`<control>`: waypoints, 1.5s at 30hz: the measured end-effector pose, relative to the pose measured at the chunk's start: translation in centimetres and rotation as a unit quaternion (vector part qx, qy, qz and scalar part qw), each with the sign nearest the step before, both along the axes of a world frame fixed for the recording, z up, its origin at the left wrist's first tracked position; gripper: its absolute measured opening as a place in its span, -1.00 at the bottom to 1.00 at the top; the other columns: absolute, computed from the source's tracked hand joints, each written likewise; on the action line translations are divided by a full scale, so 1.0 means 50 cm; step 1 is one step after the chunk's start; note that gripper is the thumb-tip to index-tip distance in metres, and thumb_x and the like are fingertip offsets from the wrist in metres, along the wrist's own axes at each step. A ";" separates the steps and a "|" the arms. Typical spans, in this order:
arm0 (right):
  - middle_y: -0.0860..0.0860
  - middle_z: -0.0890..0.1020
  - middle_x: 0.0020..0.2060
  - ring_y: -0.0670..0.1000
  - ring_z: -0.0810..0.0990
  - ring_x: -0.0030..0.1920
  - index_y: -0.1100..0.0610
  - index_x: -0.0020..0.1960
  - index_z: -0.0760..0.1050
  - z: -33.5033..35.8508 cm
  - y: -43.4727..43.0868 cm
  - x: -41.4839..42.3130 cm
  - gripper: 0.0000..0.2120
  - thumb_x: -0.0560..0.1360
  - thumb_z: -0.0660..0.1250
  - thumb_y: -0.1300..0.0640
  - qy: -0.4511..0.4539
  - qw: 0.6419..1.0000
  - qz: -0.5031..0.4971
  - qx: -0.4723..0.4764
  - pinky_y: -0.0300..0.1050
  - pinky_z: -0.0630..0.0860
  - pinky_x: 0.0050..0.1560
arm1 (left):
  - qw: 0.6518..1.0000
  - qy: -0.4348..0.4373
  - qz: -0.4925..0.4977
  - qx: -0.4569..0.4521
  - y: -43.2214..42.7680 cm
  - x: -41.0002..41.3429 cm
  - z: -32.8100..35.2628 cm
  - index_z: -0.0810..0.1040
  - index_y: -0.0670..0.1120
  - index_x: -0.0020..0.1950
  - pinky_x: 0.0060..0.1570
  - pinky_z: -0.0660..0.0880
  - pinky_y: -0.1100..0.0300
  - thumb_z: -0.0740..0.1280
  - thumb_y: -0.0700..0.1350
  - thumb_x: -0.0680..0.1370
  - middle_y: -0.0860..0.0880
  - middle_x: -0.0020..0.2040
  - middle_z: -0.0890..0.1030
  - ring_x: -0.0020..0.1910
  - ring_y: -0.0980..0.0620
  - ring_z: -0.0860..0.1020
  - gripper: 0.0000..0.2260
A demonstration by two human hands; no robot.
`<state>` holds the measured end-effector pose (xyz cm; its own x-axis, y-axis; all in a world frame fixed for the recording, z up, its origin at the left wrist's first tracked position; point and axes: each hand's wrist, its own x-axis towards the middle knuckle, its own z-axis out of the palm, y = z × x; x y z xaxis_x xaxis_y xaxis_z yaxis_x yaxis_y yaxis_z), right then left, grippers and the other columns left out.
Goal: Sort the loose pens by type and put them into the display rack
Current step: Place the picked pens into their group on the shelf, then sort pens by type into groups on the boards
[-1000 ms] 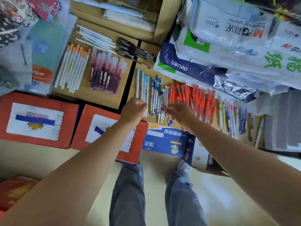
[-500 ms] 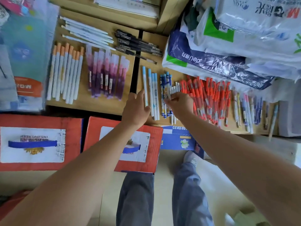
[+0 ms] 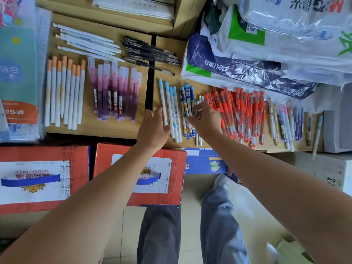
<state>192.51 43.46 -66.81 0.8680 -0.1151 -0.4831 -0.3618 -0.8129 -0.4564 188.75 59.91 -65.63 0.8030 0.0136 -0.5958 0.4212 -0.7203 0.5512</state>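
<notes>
Pens lie sorted in rows on a wooden shelf: orange-capped white pens, purple-pink pens, long white pens, black pens, light-blue-capped pens, navy patterned pens, red pens and a mixed lot. My left hand lies with fingers stretched against the leftmost light-blue-capped pen. My right hand curls over thin white pens between the navy and red rows, with fingertips and thumb pinching them.
Two red cartons and a blue box stand below the shelf's front edge. Plastic bags of stationery overhang the shelf's back right. Paper packs sit at the left and a grey box at the right.
My left hand went from a fist below the shelf edge to stretched fingers at the light-blue-capped pens. My right hand moved up onto the thin white pens. The view came closer.
</notes>
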 end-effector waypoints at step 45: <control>0.14 0.37 0.28 0.11 0.43 0.23 0.12 0.50 0.18 -0.004 -0.442 -0.007 -0.30 0.45 0.43 0.12 -0.031 0.998 -0.054 -0.017 0.01 0.50 0.17 | 0.981 -0.018 0.156 0.111 -0.434 0.077 0.000 -0.02 -0.31 0.53 0.35 0.22 0.08 0.25 -0.09 0.61 -0.30 0.46 0.12 0.42 -0.26 0.23 -0.36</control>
